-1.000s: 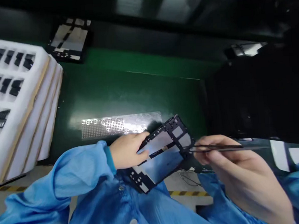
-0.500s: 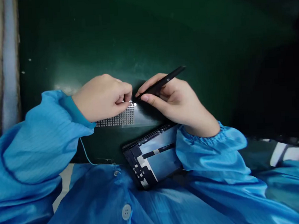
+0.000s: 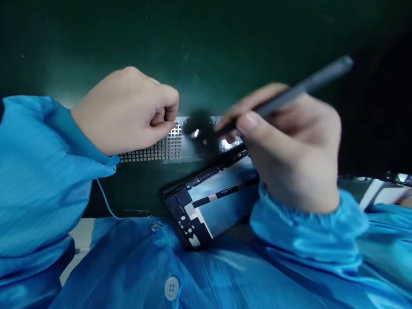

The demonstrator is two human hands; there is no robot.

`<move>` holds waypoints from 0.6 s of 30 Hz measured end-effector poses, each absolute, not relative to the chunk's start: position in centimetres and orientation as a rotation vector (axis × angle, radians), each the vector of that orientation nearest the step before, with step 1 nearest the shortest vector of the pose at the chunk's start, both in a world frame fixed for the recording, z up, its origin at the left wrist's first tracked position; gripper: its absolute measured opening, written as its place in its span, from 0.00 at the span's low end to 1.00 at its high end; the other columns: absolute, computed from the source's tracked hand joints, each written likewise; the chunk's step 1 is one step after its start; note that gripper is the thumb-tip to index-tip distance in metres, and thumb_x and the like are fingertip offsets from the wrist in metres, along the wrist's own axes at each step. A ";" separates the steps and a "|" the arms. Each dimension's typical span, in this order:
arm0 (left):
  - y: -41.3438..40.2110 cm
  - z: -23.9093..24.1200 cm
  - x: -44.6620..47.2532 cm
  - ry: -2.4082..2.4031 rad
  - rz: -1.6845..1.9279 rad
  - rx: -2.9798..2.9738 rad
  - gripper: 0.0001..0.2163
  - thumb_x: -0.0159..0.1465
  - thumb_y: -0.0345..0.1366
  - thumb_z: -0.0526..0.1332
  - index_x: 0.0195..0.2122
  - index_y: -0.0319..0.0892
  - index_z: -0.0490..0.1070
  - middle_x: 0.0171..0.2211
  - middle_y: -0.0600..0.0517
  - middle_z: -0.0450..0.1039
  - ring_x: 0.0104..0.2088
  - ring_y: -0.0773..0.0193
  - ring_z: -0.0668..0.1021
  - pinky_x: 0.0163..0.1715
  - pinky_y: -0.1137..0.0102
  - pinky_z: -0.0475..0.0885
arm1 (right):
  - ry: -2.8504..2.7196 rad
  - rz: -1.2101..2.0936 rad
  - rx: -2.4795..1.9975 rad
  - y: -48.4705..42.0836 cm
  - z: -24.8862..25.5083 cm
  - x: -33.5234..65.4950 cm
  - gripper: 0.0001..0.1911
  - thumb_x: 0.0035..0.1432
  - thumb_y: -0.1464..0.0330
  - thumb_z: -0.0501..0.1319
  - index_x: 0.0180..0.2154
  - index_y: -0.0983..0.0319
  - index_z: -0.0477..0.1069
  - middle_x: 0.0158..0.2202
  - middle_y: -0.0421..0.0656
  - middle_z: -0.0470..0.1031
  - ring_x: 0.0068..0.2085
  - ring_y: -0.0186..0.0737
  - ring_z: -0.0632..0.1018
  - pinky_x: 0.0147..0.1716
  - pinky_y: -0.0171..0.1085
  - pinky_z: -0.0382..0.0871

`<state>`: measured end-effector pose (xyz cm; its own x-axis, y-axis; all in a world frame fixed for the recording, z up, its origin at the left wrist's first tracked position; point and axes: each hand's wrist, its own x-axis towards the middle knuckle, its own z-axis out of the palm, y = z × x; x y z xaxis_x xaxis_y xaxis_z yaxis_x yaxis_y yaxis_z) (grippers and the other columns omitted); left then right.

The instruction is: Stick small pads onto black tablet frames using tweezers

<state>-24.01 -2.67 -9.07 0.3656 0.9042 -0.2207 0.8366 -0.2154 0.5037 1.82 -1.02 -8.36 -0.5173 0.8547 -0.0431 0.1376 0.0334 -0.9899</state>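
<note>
Since half a second ago, the right hand (image 3: 292, 136), pinching dark tweezers (image 3: 303, 86), has drawn away from the left hand (image 3: 125, 115). Nearest, a black panel (image 3: 224, 215) lies slanted, its lower corner overlapping the blue jacket (image 3: 215, 285) in view, its right end hidden behind the right hand; a leaning body or the low right cuff (image 3: 309, 222) could nudge it askew. A thin cord (image 3: 105, 197) hangs below the left sleeve (image 3: 48, 175) and might snag a corner. Beyond the panel, the left hand has thumb and finger pressed together at the sheet of small squares (image 3: 152, 152) — whether they grip its edge, I cannot tell. Should they slacken, the sheet could slide on the green table (image 3: 184, 47) — and hasty tweezers, their tips lost in blur, could scratch the panel.
</note>
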 end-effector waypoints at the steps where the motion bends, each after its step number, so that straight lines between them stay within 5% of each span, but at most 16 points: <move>1: -2.8 -9.3 -24.2 1.496 0.199 2.109 0.05 0.69 0.37 0.64 0.37 0.45 0.79 0.27 0.57 0.77 0.29 0.67 0.73 0.36 0.66 0.62 | -1.666 1.457 -1.072 -3.2 -8.2 2.5 0.03 0.71 0.71 0.72 0.46 0.58 0.83 0.40 0.41 0.86 0.40 0.37 0.86 0.44 0.38 0.84; 5: -3.2 -9.8 -24.7 1.432 0.349 2.183 0.13 0.70 0.45 0.58 0.37 0.47 0.81 0.29 0.55 0.77 0.29 0.67 0.72 0.37 0.66 0.62 | -1.653 1.202 -1.056 -10.5 -9.9 4.1 0.19 0.68 0.80 0.69 0.56 0.57 0.74 0.43 0.41 0.86 0.44 0.39 0.89 0.50 0.42 0.86; 10: -3.4 -9.8 -24.8 1.449 0.346 2.207 0.33 0.75 0.56 0.41 0.40 0.42 0.83 0.31 0.54 0.74 0.32 0.72 0.69 0.49 0.63 0.71 | -1.694 1.124 -0.946 -12.0 -12.3 3.7 0.20 0.66 0.83 0.66 0.53 0.58 0.71 0.43 0.43 0.86 0.45 0.40 0.89 0.49 0.45 0.86; 18: -3.5 -9.5 -24.6 1.465 0.348 2.154 0.35 0.74 0.62 0.43 0.41 0.39 0.83 0.31 0.54 0.73 0.35 0.72 0.70 0.56 0.64 0.69 | -1.876 1.210 -1.054 -9.7 -9.0 4.0 0.18 0.66 0.78 0.71 0.52 0.55 0.77 0.45 0.45 0.86 0.46 0.47 0.89 0.48 0.49 0.88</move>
<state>-24.65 -3.46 -9.54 0.3858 0.9198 -0.0708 0.7899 -0.2897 0.5404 4.02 -9.66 -9.04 -0.4573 0.8836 0.1008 0.2723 0.2470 -0.9300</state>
